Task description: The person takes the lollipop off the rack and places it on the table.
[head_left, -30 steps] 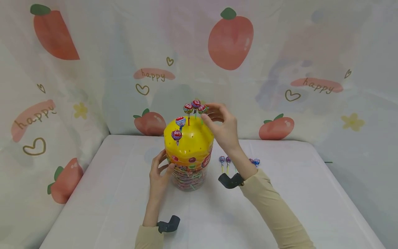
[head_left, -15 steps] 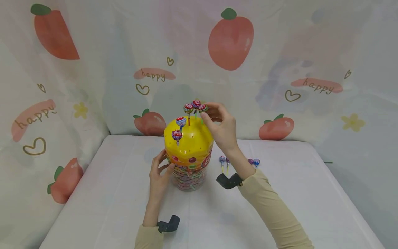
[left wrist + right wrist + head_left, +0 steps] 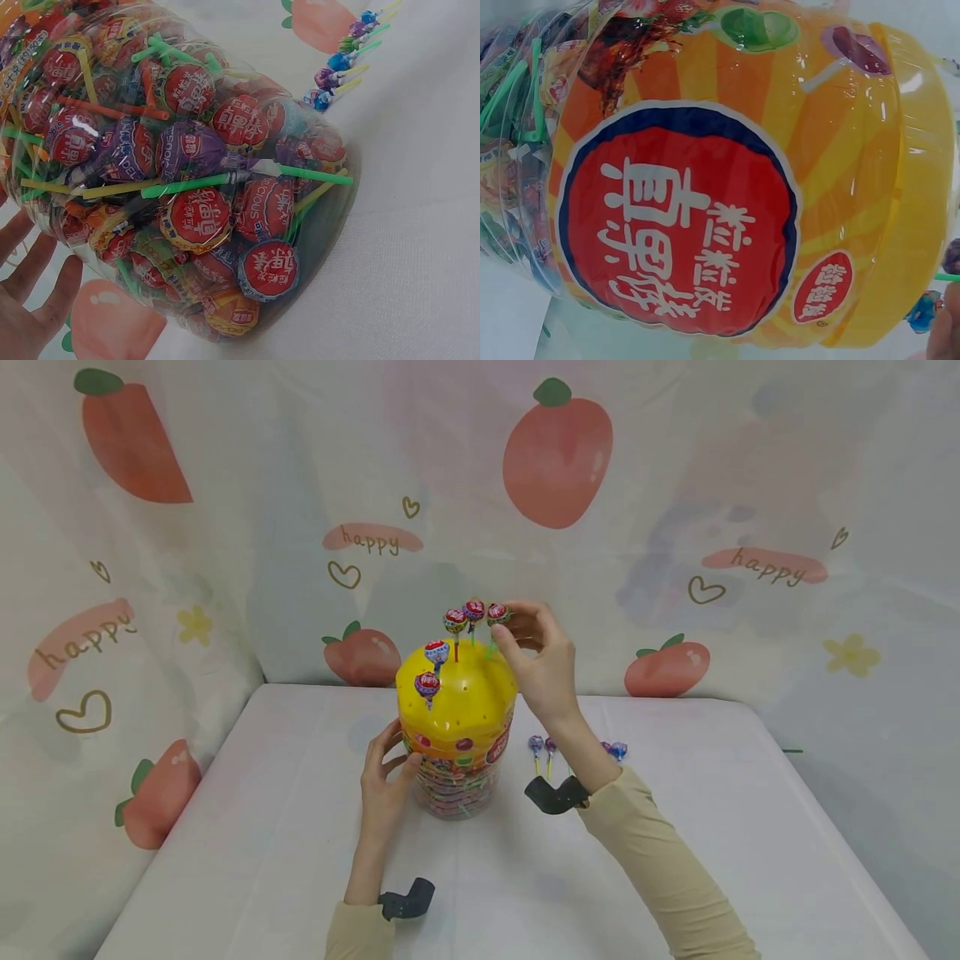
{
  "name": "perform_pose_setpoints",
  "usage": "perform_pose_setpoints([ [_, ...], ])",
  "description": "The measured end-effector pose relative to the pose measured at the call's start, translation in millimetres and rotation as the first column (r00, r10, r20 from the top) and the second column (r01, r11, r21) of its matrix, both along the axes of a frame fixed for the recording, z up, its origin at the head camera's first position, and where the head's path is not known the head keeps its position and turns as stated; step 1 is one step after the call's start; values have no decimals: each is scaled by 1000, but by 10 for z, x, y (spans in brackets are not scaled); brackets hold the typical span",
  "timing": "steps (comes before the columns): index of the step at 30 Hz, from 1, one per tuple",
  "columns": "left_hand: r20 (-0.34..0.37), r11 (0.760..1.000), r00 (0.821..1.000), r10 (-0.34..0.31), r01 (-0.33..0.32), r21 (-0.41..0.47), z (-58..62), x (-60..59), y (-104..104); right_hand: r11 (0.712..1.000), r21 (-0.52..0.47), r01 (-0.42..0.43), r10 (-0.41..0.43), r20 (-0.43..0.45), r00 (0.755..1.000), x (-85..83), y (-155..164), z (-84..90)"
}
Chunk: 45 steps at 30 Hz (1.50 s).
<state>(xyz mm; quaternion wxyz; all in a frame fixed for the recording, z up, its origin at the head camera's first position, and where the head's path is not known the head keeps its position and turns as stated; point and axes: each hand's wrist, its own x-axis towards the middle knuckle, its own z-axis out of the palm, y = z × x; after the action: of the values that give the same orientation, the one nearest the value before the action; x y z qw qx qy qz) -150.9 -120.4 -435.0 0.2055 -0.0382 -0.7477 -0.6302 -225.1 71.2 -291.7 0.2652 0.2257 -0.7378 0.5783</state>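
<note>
Beige sleeves (image 3: 660,860) reach in from the near edge. The left hand (image 3: 385,785) grips the left side of a clear plastic jar (image 3: 459,768) with a yellow lid (image 3: 480,702), standing on a white table (image 3: 487,902). Blue and purple ball-shaped lollipops (image 3: 536,743) lie to its right. Farther, the right hand (image 3: 546,664) pinches a red-and-green wrapped lollipop (image 3: 497,614), green stick (image 3: 491,650) downward, at the lid's far right, near four upright wrapped lollipops (image 3: 454,621); beyond hangs strawberry-printed cloth (image 3: 555,468).

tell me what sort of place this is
Probably a small staged recording booth: a fruit-and-"happy" printed backdrop lines the back and sides, a pale table holds one big candy jar, and the person wears black devices on both wrists.
</note>
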Motion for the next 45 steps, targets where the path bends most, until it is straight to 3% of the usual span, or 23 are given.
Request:
perform_pose_setpoints([
  [10, -24, 1000, 1000, -3, 4, 23, -25, -13, 1, 996, -86, 13, -10, 31, 999, 57, 133, -3],
  [23, -21, 1000, 1000, -14, 14, 22, -2, -5, 2, 991, -129, 38, -25, 99, 995, 201, 329, -146],
  [34, -19, 999, 1000, -16, 16, 27, 5, -3, 0, 981, -171, 94, -61, 188, 980, 285, 497, -417],
  [45, -28, 1000, 1000, -8, 9, 5, -13, -5, 0, 977, -152, 150, -91, 337, 937, 365, 587, -798],
])
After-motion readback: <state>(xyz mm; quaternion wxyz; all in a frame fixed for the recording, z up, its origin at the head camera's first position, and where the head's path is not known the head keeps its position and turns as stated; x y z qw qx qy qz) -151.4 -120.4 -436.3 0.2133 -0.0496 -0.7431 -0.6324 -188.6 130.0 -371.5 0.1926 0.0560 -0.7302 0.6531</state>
